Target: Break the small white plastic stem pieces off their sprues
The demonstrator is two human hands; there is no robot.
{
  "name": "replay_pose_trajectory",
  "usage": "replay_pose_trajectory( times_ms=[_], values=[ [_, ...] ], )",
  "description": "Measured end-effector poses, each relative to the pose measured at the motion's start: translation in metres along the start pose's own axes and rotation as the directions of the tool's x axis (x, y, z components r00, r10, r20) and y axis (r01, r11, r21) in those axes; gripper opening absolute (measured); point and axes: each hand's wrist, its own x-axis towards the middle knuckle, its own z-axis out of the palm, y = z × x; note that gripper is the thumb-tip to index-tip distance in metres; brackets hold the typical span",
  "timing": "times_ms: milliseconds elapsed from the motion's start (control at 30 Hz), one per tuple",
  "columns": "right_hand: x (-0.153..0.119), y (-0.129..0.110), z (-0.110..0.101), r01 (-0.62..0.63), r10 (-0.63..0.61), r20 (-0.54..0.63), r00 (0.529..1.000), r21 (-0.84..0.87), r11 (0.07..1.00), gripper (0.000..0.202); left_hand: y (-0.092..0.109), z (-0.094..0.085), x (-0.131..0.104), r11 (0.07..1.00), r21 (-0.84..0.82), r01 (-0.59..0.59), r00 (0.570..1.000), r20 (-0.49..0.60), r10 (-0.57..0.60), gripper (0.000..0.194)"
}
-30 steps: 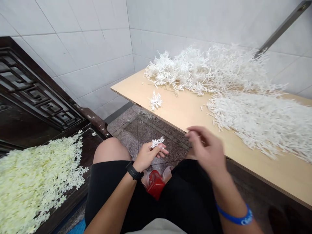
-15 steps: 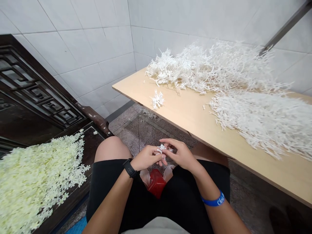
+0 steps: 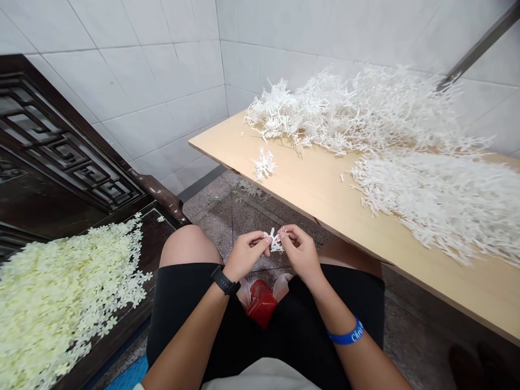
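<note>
Between my hands, above my lap, is a small white branched plastic sprig. My left hand pinches its left side between thumb and fingers. From the other side, my right hand pinches the sprig's right end with the fingertips. The fingers partly hide the piece. A small clump of similar white sprigs lies on the wooden table near its left end. Two large heaps, a back pile of white sprigs and a front pile of white sprigs, cover the table's right part.
At the left, pale yellow-green artificial flowers are heaped on a dark carved wooden bench. A red object sits between my legs. Tiled walls meet behind the table, and a metal bar slants at upper right.
My hands have moved slightly apart and upward. The sprig, earlier bunched among the fingers, now shows stretched between both pinches. The piles look unchanged.
</note>
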Motion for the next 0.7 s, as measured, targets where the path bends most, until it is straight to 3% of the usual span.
replay_pose_trajectory(
  times_ms=[100, 133, 200, 300, 400, 467, 567, 700],
  values=[
    [0.000, 0.005, 0.008, -0.106, 0.110, 0.001, 0.994, 0.252, 0.962, 0.024, -0.008, 0.008, 0.002, 0.997, 0.014, -0.078, 0.977, -0.196, 0.080, 0.018],
    [-0.001, 0.006, 0.011, -0.121, 0.129, -0.008, 0.992, 0.296, 0.947, 0.024, -0.011, 0.010, 0.003, 0.995, 0.021, -0.102, 0.970, -0.221, 0.104, 0.023],
    [-0.003, 0.007, 0.018, -0.129, 0.147, -0.023, 0.989, 0.363, 0.923, 0.023, -0.016, 0.013, 0.005, 0.986, 0.043, -0.160, 0.969, -0.185, 0.165, 0.037],
    [-0.008, 0.003, 0.024, -0.161, 0.172, 0.020, 0.985, 0.473, 0.866, 0.023, -0.019, 0.013, 0.007, 0.969, 0.071, -0.237, 0.965, -0.095, 0.243, 0.033],
    [-0.011, -0.005, 0.021, -0.271, 0.247, 0.120, 0.962, 0.559, 0.784, 0.026, -0.017, 0.009, 0.008, 0.967, 0.076, -0.245, 0.963, -0.097, 0.252, 0.033],
    [-0.009, -0.008, 0.013, -0.388, 0.330, 0.207, 0.921, 0.563, 0.730, 0.028, -0.014, 0.004, 0.007, 0.966, 0.084, -0.245, 0.966, -0.061, 0.250, 0.033],
    [-0.001, -0.007, -0.002, -0.567, 0.414, 0.392, 0.822, 0.483, 0.668, 0.036, -0.012, -0.003, 0.006, 0.962, 0.107, -0.251, 0.968, 0.058, 0.246, 0.035],
    [0.007, 0.001, -0.017, -0.646, 0.397, 0.573, 0.717, 0.334, 0.686, 0.039, -0.013, -0.008, 0.006, 0.946, 0.112, -0.305, 0.939, 0.202, 0.279, 0.036]
  ],
)
